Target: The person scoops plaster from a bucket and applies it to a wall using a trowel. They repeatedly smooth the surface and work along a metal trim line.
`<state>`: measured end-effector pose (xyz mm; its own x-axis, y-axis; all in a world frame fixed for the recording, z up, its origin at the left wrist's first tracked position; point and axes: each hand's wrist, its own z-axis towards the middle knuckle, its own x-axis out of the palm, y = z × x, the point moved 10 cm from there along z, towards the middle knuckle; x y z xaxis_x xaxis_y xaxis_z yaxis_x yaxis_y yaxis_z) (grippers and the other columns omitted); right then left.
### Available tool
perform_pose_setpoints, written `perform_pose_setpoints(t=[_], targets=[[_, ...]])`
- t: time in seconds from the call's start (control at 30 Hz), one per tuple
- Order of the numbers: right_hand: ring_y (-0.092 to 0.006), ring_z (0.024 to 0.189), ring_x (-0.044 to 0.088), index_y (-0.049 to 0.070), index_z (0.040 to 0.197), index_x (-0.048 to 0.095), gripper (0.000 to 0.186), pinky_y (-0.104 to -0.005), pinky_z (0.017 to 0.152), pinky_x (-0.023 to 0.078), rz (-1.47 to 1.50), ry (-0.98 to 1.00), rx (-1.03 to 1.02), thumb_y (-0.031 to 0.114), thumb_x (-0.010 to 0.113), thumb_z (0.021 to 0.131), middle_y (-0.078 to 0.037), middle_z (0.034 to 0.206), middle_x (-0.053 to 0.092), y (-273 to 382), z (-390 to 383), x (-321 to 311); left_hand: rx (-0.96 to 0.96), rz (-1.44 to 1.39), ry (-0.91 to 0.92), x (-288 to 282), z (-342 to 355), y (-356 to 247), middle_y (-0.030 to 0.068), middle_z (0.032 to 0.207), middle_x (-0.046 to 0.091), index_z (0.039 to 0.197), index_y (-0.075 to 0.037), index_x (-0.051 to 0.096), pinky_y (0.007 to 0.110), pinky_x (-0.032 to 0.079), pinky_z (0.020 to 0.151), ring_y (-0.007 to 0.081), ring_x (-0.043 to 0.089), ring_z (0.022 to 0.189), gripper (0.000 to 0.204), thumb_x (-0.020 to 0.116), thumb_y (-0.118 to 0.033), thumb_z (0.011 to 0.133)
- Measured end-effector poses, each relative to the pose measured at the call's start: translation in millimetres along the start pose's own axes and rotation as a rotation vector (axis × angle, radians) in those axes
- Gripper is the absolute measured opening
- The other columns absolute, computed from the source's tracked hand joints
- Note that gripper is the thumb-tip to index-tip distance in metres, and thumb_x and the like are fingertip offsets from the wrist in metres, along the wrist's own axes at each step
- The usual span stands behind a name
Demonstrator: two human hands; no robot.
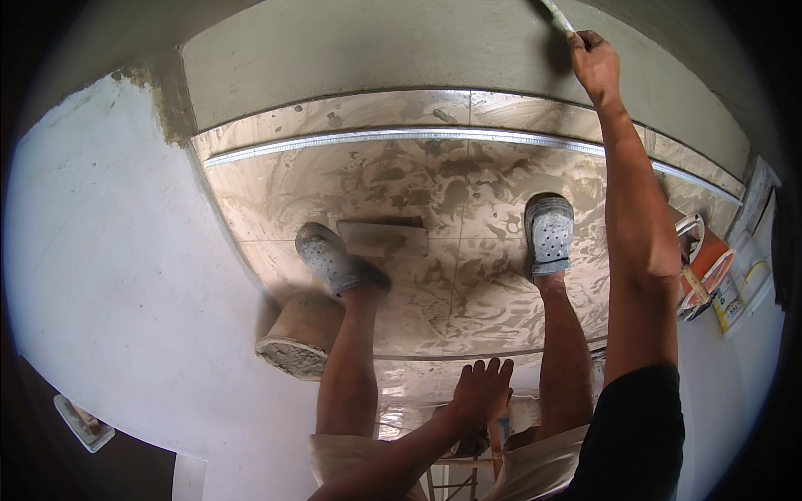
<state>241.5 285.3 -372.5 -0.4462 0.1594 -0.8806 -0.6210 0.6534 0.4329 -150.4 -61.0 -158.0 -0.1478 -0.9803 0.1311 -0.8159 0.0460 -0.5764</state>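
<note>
Head view: the right hand (595,60) is stretched far forward, fingers closed around the handle of a pale tool (555,12), probably a brush or trowel, its tip at the grey plastered wall (376,46) just above the smeared tiles (434,192). The left hand (480,388) rests low with fingers spread and holding nothing, seemingly bracing for balance. Both grey clogs (549,234) stand on the tiled ledge; a float (384,236) lies between them, a mortar bucket (296,338) just beside the left foot
</note>
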Motion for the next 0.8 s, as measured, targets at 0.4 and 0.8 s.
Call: perform_pose_setpoints(t=[0.4, 0.8], targets=[[-0.0403, 0.081, 0.069, 0.002, 0.112, 0.071, 0.037, -0.0442, 0.078, 0.054, 0.040, 0.045, -0.040, 0.036, 0.057, 0.105, -0.022, 0.089, 0.072, -43.5, -52.5, -22.8, 0.029, 0.043, -0.046, 19.5, 5.2, 9.8, 0.0190, 0.121, 0.064, 0.139, -0.003, 0.052, 0.050, 0.055, 0.085, 0.0380, 0.067, 0.106, 0.060, 0.070, -0.033, 0.091], [-0.0482, 0.092, 0.066, 0.000, 0.095, 0.068, 0.029, -0.0524, 0.086, 0.053, -0.091, 0.004, -0.368, 0.025, 0.053, 0.100, -0.029, 0.096, 0.070, -19.4, 25.5, 5.7, -0.012, 0.102, -0.050, 31.6, 22.2, 20.6, 0.0195, 0.119, 0.065, 0.139, -0.002, 0.052, 0.049, 0.057, 0.082, 0.0365, 0.069, 0.100, 0.060, 0.070, -0.035, 0.091]])
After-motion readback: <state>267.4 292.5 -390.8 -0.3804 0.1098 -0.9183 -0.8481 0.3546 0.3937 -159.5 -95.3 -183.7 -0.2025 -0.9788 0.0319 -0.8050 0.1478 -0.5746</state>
